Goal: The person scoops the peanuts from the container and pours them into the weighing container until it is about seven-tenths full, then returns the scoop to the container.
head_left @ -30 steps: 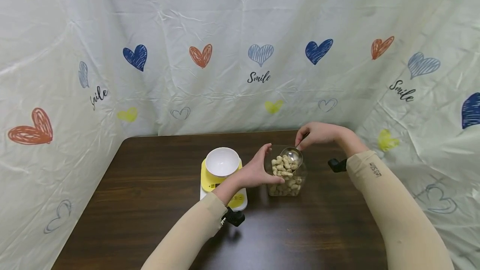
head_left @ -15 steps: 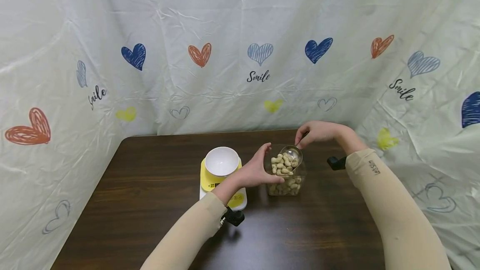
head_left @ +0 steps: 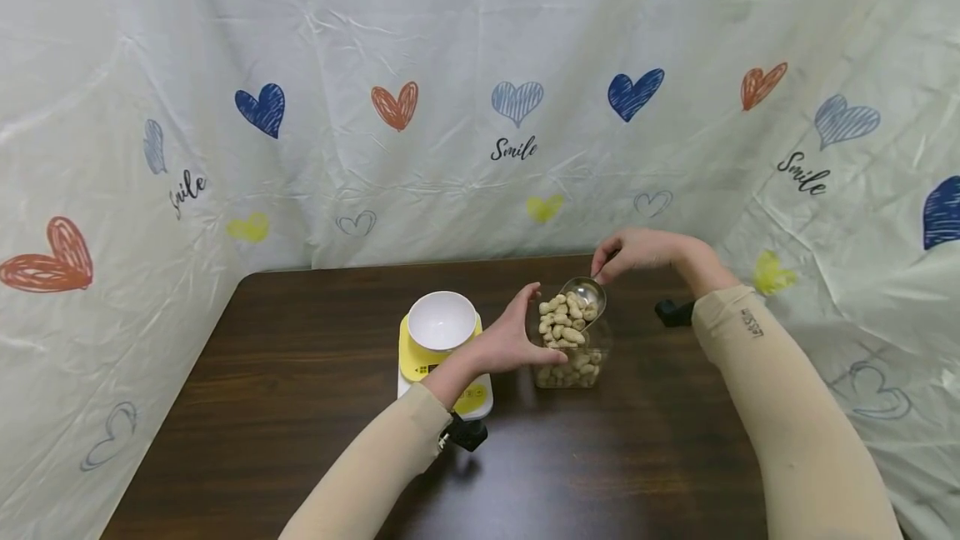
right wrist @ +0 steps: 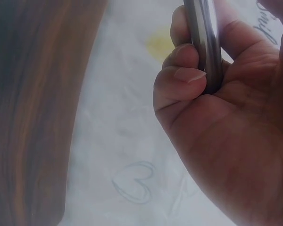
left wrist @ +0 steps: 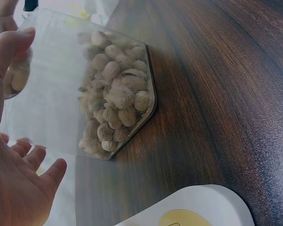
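Note:
A clear square container point(head_left: 567, 379) of unshelled peanuts point(left wrist: 115, 94) stands on the table. My left hand point(head_left: 512, 342) grips it from the left, thumb along the near wall and fingers at the far side. With curled fingers, my right hand point(head_left: 637, 255) holds the thick metal handle point(right wrist: 205, 42) of a scoop. The scoop's round bowl point(head_left: 590, 290) is tilted at the container's back right, with peanuts point(head_left: 566, 317) heaped against and in it. How many peanuts it carries is unclear.
Left of the container, a white bowl point(head_left: 442, 321) sits on a yellow and white kitchen scale point(head_left: 412, 352), partly behind my left wrist. The dark wooden table point(head_left: 300, 407) ends at a back edge against a hanging cloth point(head_left: 442, 207) with hearts.
My right hand has risen slightly, lifting the scoop and pushing up peanuts in the container. The left hand keeps its grip. The head view has tipped slightly.

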